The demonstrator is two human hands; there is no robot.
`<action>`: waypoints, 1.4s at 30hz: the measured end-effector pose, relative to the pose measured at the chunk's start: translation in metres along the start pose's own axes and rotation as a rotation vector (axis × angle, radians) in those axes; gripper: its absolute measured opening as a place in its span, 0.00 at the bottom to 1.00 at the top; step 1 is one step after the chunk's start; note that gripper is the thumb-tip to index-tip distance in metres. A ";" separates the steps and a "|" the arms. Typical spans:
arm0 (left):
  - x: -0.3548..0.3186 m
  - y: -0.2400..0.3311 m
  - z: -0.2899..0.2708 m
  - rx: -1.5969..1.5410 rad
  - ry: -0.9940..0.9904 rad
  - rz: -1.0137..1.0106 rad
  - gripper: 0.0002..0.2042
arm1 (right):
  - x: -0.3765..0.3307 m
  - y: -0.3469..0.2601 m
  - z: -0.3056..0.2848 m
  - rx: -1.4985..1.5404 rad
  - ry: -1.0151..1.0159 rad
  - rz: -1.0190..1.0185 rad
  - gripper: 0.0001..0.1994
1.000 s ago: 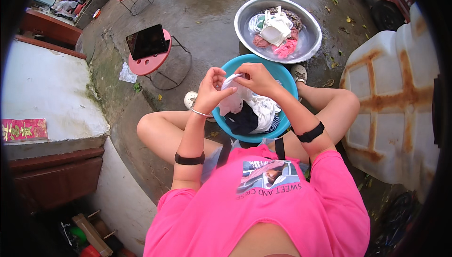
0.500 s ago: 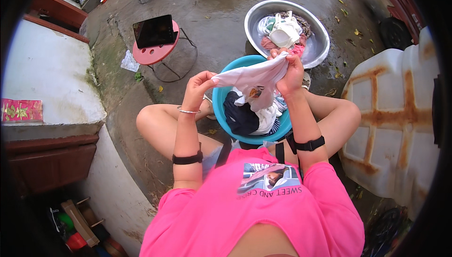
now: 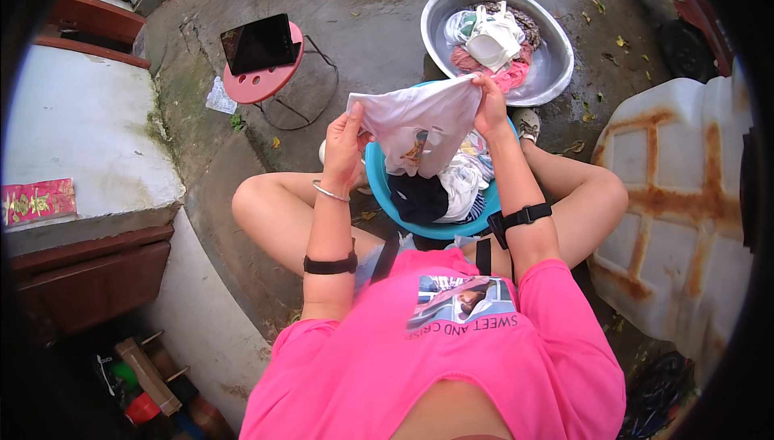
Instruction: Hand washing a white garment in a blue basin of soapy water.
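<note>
A small white garment (image 3: 419, 118) with a coloured print hangs stretched between my two hands, above a blue basin (image 3: 376, 170). By its left corner, my left hand (image 3: 345, 148) pinches it between thumb and fingers. On the opposite upper corner my right hand (image 3: 490, 108) is closed. Under the garment, the basin holds a dark cloth (image 3: 418, 200) and white clothes (image 3: 462, 188), some of them patterned. Part of the basin's far side is hidden behind the garment.
Beyond the blue basin stands a metal basin (image 3: 558, 61) with more laundry. A red stool (image 3: 250, 85) carrying a black tablet (image 3: 260, 45) is at the far left. To my right is a large rust-stained white tank (image 3: 645, 162). My bent knees flank the blue basin.
The garment has gone from slanted and bunched to spread wide and nearly level along its top edge. My left hand has risen slightly, and its fingers now point upward.
</note>
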State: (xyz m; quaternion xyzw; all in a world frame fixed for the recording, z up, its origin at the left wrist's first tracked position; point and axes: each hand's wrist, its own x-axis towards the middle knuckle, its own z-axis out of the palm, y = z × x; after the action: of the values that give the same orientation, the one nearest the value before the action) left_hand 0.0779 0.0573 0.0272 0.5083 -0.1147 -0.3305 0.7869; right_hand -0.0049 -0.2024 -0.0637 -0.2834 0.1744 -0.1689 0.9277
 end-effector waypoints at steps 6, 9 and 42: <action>0.000 -0.017 0.009 0.008 0.096 -0.071 0.14 | 0.010 0.064 -0.140 -0.590 0.671 0.176 0.21; -0.005 -0.011 0.007 0.069 0.148 -0.105 0.16 | -0.031 0.107 -0.177 -0.888 1.232 0.485 0.29; -0.001 -0.047 -0.005 0.287 0.092 -0.197 0.41 | -0.066 0.173 -0.212 -1.760 0.845 0.825 0.12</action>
State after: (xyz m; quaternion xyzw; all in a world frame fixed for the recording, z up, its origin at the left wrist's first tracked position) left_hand 0.0606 0.0487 -0.0160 0.6385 -0.0743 -0.3627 0.6747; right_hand -0.1152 -0.1385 -0.3145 -0.6926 0.6265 0.2602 0.2451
